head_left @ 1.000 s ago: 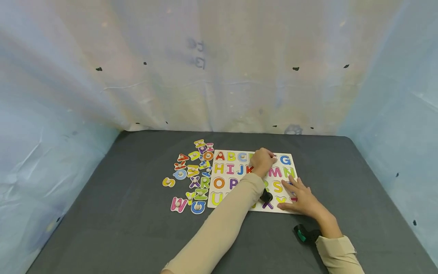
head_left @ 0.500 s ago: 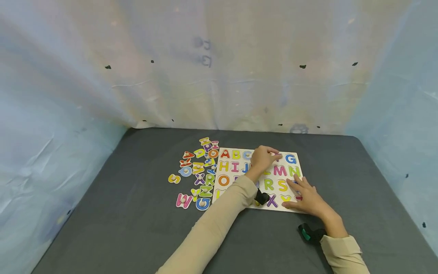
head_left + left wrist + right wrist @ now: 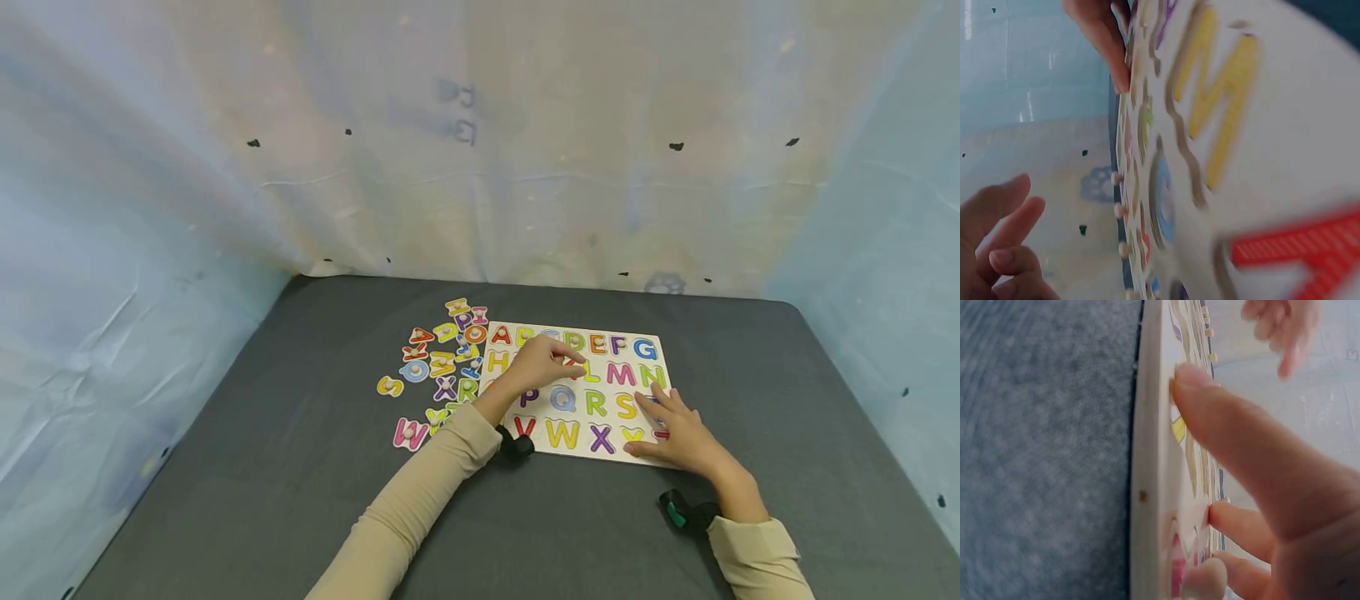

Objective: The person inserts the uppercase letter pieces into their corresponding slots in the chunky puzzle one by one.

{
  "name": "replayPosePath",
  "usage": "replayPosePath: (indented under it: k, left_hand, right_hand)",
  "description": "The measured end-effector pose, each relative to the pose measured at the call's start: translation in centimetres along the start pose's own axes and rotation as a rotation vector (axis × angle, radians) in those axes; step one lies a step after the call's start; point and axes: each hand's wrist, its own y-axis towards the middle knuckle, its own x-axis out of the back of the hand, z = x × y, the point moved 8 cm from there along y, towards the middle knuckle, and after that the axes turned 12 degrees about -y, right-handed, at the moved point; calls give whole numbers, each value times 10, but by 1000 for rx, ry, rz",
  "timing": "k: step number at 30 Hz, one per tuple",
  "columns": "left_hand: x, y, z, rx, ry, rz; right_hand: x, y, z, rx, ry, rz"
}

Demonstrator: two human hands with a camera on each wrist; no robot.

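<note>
A white wooden alphabet board [image 3: 584, 435] lies on the grey tabletop, with coloured letters in rows. My left hand [image 3: 534, 364] hovers over its upper left part, thumb and fingertips apart and nothing between them. In the left wrist view the left hand's fingers [image 3: 1004, 244] are bent loosely, off the board. My right hand [image 3: 678, 437] rests on the lower right corner, fingers spread; in the right wrist view its thumb [image 3: 1229, 419] touches the board face. Along the top row, the purple F [image 3: 618, 345] sits in its place. My left hand covers several middle-left letters.
Several loose knobbed letter pieces lie left of the board, among them a pink W [image 3: 410, 434], a yellow S [image 3: 389, 386] and a purple X [image 3: 445, 387]. Pale sheeting [image 3: 555, 167] rises behind the table [image 3: 300, 467] and at both sides.
My left hand has let go of the purple F at the top right of the board and moved left across it. The right hand stays on the corner. The head view has shifted slightly.
</note>
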Motion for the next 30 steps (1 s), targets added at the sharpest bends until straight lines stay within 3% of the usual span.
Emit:
replayPosePath:
  k: [6,13,22,30]
  left_hand:
    - [15,-32,12,-60,26,156]
    - [40,-59,23,-111,42,247]
    - [78,-93,44,-78,73,287]
    - [96,-122,56,-42,117,308]
  right_hand:
    - [0,-2,-4,0,13,-9]
    - [1,-2,-4,-6,16,0]
    - [-2,0,-3,-13,8,16]
    - [-1,2,-1,-6,5,12]
